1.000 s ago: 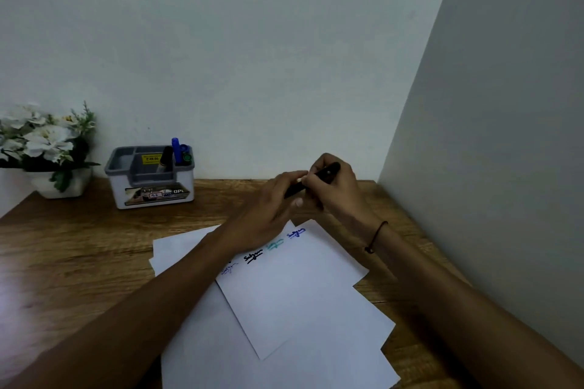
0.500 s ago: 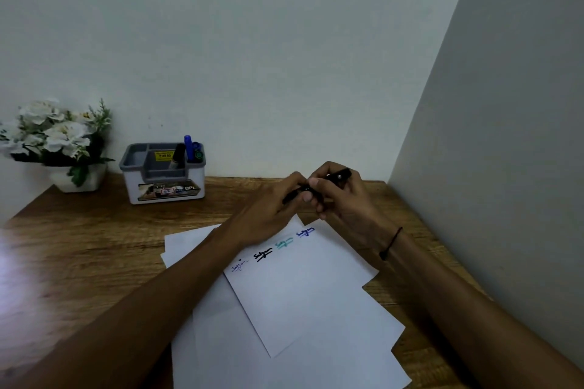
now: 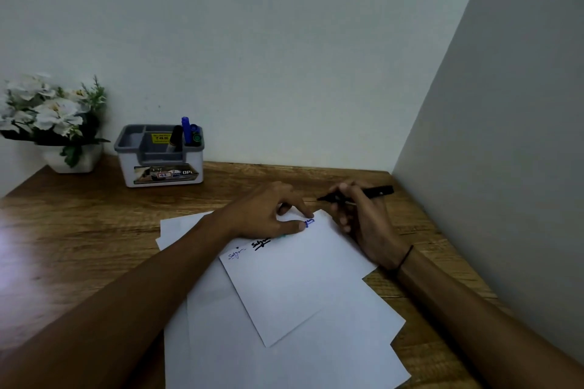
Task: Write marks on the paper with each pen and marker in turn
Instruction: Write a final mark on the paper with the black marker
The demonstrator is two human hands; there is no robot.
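Observation:
The top white paper (image 3: 294, 287) lies tilted on a loose stack of sheets. Along its upper edge are a faint blue mark (image 3: 236, 253), a black mark (image 3: 261, 243) and a blue mark (image 3: 309, 222). My left hand (image 3: 271, 215) rests on that upper edge, thumb and fingertips touching the sheet and covering part of the writing. My right hand (image 3: 360, 221) grips a black marker (image 3: 374, 193) just past the paper's top corner. The marker's tip points left, a little above the desk.
A grey and white organizer (image 3: 159, 156) at the back left holds a blue pen (image 3: 185, 129), a black marker (image 3: 177, 137) and a green-capped one (image 3: 197, 137). A pot of white flowers (image 3: 53, 123) stands left of it. A wall (image 3: 505, 151) closes the wooden desk (image 3: 79, 230) on the right.
Both hands were together on the black marker above the paper. Now they are apart: the left hand has dropped onto the paper's upper edge, and the right holds the marker alone, further right.

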